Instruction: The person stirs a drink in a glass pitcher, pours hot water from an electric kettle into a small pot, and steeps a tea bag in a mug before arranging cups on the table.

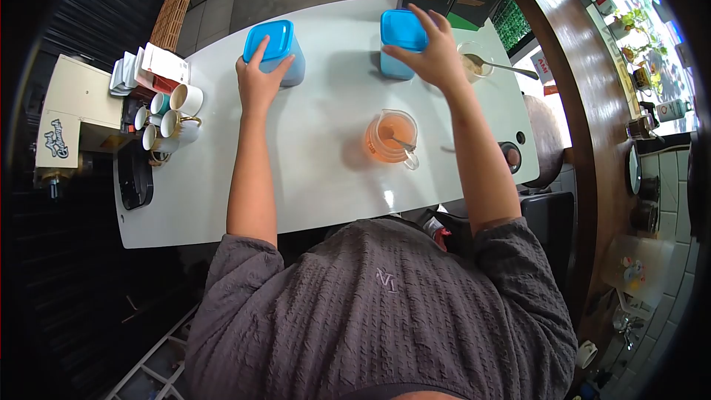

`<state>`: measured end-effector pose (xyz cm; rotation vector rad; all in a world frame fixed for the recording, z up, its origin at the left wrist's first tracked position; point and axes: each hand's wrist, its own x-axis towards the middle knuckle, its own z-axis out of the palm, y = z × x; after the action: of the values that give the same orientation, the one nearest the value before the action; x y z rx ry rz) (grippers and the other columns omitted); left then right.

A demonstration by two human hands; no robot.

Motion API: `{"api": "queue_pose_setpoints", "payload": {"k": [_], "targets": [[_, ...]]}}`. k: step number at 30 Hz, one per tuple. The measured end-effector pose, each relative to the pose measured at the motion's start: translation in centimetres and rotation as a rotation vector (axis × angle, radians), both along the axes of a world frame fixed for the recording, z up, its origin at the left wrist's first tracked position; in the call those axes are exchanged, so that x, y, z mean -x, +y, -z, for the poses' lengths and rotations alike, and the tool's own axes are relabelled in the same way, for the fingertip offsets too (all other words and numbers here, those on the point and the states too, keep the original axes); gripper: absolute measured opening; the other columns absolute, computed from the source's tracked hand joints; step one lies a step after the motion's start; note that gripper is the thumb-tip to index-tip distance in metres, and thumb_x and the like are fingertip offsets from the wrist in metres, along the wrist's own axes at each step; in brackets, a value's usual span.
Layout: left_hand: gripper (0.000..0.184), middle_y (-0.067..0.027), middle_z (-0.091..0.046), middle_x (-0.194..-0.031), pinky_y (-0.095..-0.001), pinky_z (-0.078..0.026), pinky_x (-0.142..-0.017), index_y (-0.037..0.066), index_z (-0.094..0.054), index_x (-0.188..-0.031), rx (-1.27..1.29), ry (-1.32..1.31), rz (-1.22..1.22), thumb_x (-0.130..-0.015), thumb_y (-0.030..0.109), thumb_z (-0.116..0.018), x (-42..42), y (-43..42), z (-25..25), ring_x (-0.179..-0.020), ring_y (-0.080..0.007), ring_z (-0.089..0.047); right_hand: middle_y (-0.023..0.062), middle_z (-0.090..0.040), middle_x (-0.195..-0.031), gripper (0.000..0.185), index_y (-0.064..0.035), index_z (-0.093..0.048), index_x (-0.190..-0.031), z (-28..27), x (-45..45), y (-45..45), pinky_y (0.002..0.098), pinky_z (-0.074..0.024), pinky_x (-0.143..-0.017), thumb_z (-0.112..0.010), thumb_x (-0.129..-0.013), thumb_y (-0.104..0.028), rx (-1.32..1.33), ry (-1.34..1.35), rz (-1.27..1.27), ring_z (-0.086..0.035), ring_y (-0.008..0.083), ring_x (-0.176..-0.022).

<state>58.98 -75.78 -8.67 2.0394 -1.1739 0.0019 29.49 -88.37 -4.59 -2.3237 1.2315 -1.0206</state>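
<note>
Two translucent plastic containers with blue lids stand on the white table. My left hand (259, 81) grips the near side of the left container (294, 68), one finger over its lid (271, 38) and the thumb along its right side. At the right container (396, 67), my right hand (437, 52) spreads thumb and fingers about the right part of the blue lid; whether it presses on it is hard to tell. Nearer to me is a clear measuring jug (378, 147) of orange liquid with a spoon (404, 144) in it.
Beyond my right hand is a glass bowl (481, 53) with a spoon (515, 70) across it. Several mugs (185, 100) and a black tray (135, 174) occupy the left end. Black and yellow boxes (433, 4) stand at the far edge. A dark round object (509, 155) is at right.
</note>
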Motion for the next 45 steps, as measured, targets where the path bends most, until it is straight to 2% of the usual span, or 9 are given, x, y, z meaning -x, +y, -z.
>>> {"api": "queue_pose_setpoints", "payload": {"k": [2,5,19,27,30,34,37,42,45], "targets": [[0.072,-0.0195,-0.05,-0.12,-0.0414,-0.045,-0.095,0.026,-0.056,-0.132,0.006,0.0,-0.034,-0.068,0.048,-0.08,0.2,-0.2,0.2,-0.111,-0.0345,-0.053,0.0207,-0.031,-0.146,0.08,-0.0297,-0.051,-0.134,0.7,-2.0,0.3,0.049,-0.0401,-0.101,-0.079,-0.064,-0.054,0.055,0.228,0.102,-0.035,0.046,-0.127],[0.07,-0.0184,-0.052,-0.115,-0.0408,-0.047,-0.092,0.026,-0.059,-0.13,0.02,0.002,-0.06,-0.066,0.048,-0.08,0.9,-0.5,0.2,-0.107,-0.0331,-0.054,0.0213,-0.033,-0.145,0.073,-0.0307,-0.049,-0.135,2.0,-3.4,0.4,0.0498,-0.0395,-0.1,-0.076,-0.069,-0.048,0.131,0.409,0.229,-0.036,0.0452,-0.127],[0.069,-0.018,-0.051,-0.117,-0.0393,-0.048,-0.092,0.027,-0.059,-0.129,-0.013,0.013,0.085,-0.068,0.05,-0.08,7.5,-3.6,-0.5,-0.106,-0.0323,-0.057,0.0188,-0.034,-0.148,0.07,-0.0308,-0.047,-0.137,2.6,-0.1,-1.5,0.0545,-0.0321,-0.105,-0.074,-0.073,-0.037,0.158,0.409,0.176,-0.031,0.0484,-0.133],[0.085,-0.0204,-0.049,-0.126,-0.0401,-0.051,-0.088,0.02,-0.039,-0.144,0.018,-0.019,0.177,-0.071,0.037,-0.08,6.8,-1.2,0.0,-0.106,-0.0344,-0.059,0.0174,-0.041,-0.141,0.065,-0.0232,-0.052,-0.133,1.0,0.0,0.2,0.0527,-0.0228,-0.106,-0.075,-0.074,-0.039,0.318,0.197,0.059,-0.033,0.0389,-0.133],[0.08,-0.019,-0.052,-0.127,-0.0399,-0.05,-0.089,0.012,-0.039,-0.142,0.005,0.035,0.097,-0.074,0.033,-0.078,5.2,2.5,0.3,-0.107,-0.032,-0.06,0.0062,-0.055,-0.125,0.044,-0.0194,-0.064,-0.115,-0.2,-2.1,1.6,0.0456,-0.0292,-0.099,-0.075,-0.075,-0.033,0.379,0.025,0.009,-0.044,0.0303,-0.121],[0.063,-0.0174,-0.063,-0.115,-0.0377,-0.05,-0.087,0.004,-0.051,-0.13,-0.023,0.313,-0.096,-0.078,0.03,-0.074,3.2,9.8,0.5,-0.103,-0.0268,-0.062,0.0037,-0.062,-0.109,0.033,-0.0146,-0.067,-0.104,-0.8,-6.7,3.8,0.0423,-0.0345,-0.091,-0.073,-0.076,-0.029,0.335,-0.132,-0.198,-0.054,0.0261,-0.105],[0.053,-0.0156,-0.065,-0.109,-0.0347,-0.05,-0.085,0.002,-0.057,-0.123,0.022,0.362,-0.192,-0.08,0.029,-0.073,0.1,15.6,1.8,-0.098,-0.023,-0.063,0.0067,-0.063,-0.107,0.031,-0.0142,-0.067,-0.105,-0.3,-11.1,6.3,0.0421,-0.0351,-0.091,-0.072,-0.077,-0.028,0.141,-0.148,-0.355,-0.055,0.0272,-0.103],[0.046,-0.0133,-0.066,-0.107,-0.0317,-0.051,-0.081,0.001,-0.06,-0.119,0.067,0.447,-0.31,-0.082,0.027,-0.072,-5.4,23.2,2.0,-0.092,-0.0196,-0.063,0.0108,-0.067,-0.098,0.032,-0.0051,-0.066,-0.106,1.3,-18.9,11.2,0.0346,-0.0532,-0.068,-0.071,-0.078,-0.02,0.03,-0.165,-0.567,-0.065,0.0234,-0.073],[0.043,-0.0118,-0.066,-0.105,-0.0302,-0.051,-0.079,0.0,-0.06,-0.118,0.11,0.497,-0.324,-0.084,0.024,-0.071,-9.2,26.6,2.3,-0.089,-0.0176,-0.063,0.0103,-0.068,-0.099,0.031,-0.0049,-0.066,-0.106,2.6,-24.5,13.9,0.0341,-0.0529,-0.069,-0.071,-0.079,-0.02,-0.167,-0.119,-0.611,-0.065,0.0229,-0.074]]}}
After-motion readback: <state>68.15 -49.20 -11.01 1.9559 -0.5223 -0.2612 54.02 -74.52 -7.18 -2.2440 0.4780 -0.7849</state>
